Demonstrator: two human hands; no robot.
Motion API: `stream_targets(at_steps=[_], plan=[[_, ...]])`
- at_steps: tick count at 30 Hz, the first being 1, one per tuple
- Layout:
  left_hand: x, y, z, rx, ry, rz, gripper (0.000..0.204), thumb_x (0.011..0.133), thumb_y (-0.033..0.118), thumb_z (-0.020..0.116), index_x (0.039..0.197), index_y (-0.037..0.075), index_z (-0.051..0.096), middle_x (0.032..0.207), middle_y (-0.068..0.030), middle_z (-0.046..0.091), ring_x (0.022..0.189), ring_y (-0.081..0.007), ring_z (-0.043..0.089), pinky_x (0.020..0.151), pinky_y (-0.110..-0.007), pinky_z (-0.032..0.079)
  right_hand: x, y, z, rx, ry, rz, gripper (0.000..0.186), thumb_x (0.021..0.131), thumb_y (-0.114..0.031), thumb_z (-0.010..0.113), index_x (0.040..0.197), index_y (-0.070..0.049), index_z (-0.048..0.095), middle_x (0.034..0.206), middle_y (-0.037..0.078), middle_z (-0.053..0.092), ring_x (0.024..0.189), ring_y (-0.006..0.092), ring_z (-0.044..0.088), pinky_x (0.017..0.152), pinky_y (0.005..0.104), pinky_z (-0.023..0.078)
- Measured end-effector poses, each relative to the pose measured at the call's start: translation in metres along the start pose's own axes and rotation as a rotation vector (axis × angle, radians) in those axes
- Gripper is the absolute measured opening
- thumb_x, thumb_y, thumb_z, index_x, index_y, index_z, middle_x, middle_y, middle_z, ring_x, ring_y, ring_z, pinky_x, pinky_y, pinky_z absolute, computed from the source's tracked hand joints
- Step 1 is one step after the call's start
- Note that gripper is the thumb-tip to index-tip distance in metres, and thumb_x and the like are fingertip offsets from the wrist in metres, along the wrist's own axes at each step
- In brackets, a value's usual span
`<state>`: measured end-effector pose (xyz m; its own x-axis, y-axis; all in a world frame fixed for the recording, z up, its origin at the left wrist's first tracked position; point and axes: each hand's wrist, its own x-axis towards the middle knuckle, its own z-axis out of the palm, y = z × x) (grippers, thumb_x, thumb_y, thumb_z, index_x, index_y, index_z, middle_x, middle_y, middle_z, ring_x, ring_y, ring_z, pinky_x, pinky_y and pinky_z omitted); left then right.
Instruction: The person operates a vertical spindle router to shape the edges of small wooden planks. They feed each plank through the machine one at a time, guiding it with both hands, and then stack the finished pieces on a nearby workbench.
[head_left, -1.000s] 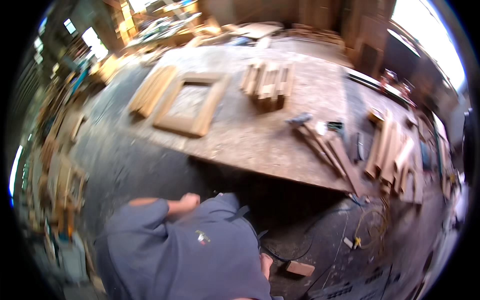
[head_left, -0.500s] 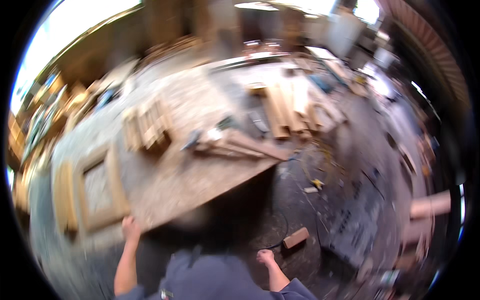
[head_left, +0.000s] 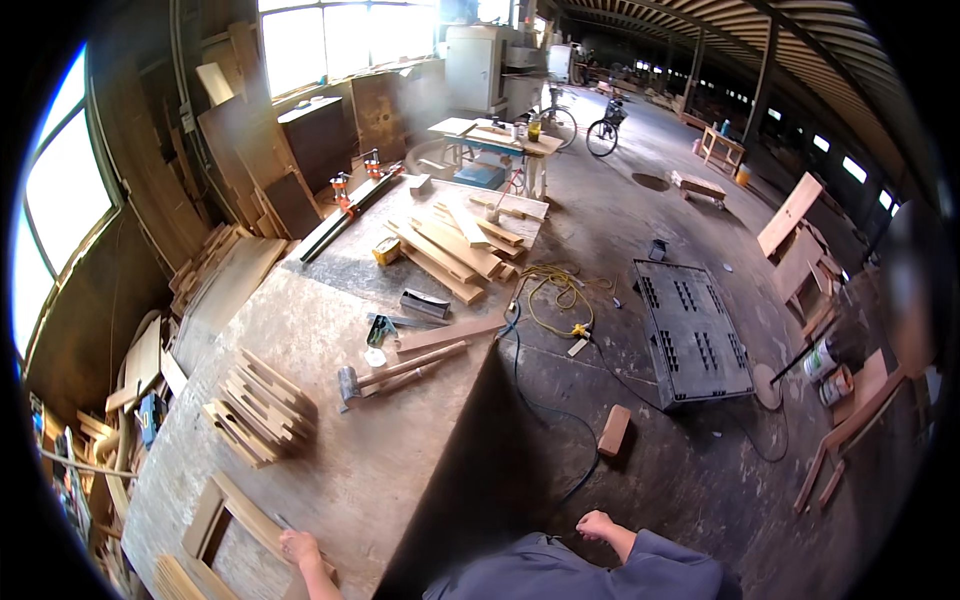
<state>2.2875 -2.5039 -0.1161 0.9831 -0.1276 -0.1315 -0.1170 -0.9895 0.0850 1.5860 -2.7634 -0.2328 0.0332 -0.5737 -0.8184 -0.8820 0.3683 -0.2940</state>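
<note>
My left hand (head_left: 300, 547) is at the edge of a wooden frame (head_left: 252, 517) lying on the worktable, its fingers closed. A small thin grey piece shows just beyond the fingertips, too small to name. My right hand (head_left: 597, 526) hangs beside my body past the table's edge, curled into a loose fist with nothing showing in it. Beyond the frame stands a row of wooden slats (head_left: 262, 408). A hammer (head_left: 348, 386) lies to their right, next to lengths of wood. More strips (head_left: 170, 580) are at the bottom left, partly cut off.
Farther along the worktable (head_left: 340, 490) are a pile of boards (head_left: 455, 245), a yellow container (head_left: 386, 250) and a long bar clamp (head_left: 345, 215). On the floor to the right lie a wooden block (head_left: 614, 431), a coiled yellow cord (head_left: 560, 300) and a grey plastic pallet (head_left: 695, 335).
The view has swung to the right and upward, showing more of the workshop. My left hand is still by the frame, and my right hand stays curled at my side.
</note>
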Motion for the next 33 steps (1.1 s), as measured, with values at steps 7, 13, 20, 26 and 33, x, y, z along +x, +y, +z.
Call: stream_targets(at_steps=[7,13,20,26,33], plan=[[0.01,-0.015,0.011,0.086,0.197,0.112,0.022,0.093,0.015,0.069,0.104,-0.002,0.077,0.116,-0.0231,0.077,0.105,-0.0403,0.078,0.089,-0.051,0.064,-0.028,-0.052,0.031,0.051,0.047,-0.141,0.031,0.096,-0.029,0.075,0.119,-0.01,0.085,0.1,0.007,0.085,0.082,0.0162,0.082,0.076,0.0324,0.066],[0.013,-0.002,0.021,0.036,0.051,0.109,0.021,0.087,0.01,0.071,0.102,-0.003,0.079,0.1,-0.0227,0.082,0.08,-0.0374,0.078,0.072,-0.047,0.065,-0.027,-0.121,0.018,-0.143,0.134,-0.526,0.043,0.098,-0.038,0.073,0.13,-0.011,0.08,0.108,0.012,0.085,0.092,0.0243,0.084,0.097,0.0408,0.064],[-0.029,0.039,0.012,-1.402,-0.883,-0.389,0.022,0.089,0.017,0.072,0.072,0.016,0.059,0.059,0.001,0.054,0.048,-0.018,0.052,0.041,-0.031,0.037,-0.081,-0.334,0.023,-0.156,-0.045,-1.115,0.045,0.105,-0.023,0.058,0.149,-0.017,0.066,0.121,0.018,0.079,0.106,0.0377,0.077,0.091,0.0492,0.062],[-0.137,0.056,0.035,-1.448,-1.004,-0.114,0.006,0.099,0.005,0.066,0.095,0.008,0.07,0.071,0.0014,0.058,0.061,-0.0097,0.056,0.052,-0.026,0.042,-0.124,-0.435,0.102,-0.231,-0.511,-1.53,0.042,0.102,-0.019,0.064,0.144,-0.016,0.067,0.105,0.02,0.077,0.095,0.04,0.076,0.083,0.0492,0.061],[-0.197,0.108,-0.079,-1.144,-0.906,-0.014,0.021,0.106,0.03,0.076,0.104,0.01,0.079,0.081,0.0019,0.071,0.068,-0.0063,0.061,0.058,-0.025,0.047,-0.131,-0.446,0.099,-0.44,-0.27,-1.518,0.024,0.091,-0.005,0.07,0.113,-0.008,0.078,0.099,0.023,0.076,0.095,0.0445,0.075,0.083,0.0503,0.06]])
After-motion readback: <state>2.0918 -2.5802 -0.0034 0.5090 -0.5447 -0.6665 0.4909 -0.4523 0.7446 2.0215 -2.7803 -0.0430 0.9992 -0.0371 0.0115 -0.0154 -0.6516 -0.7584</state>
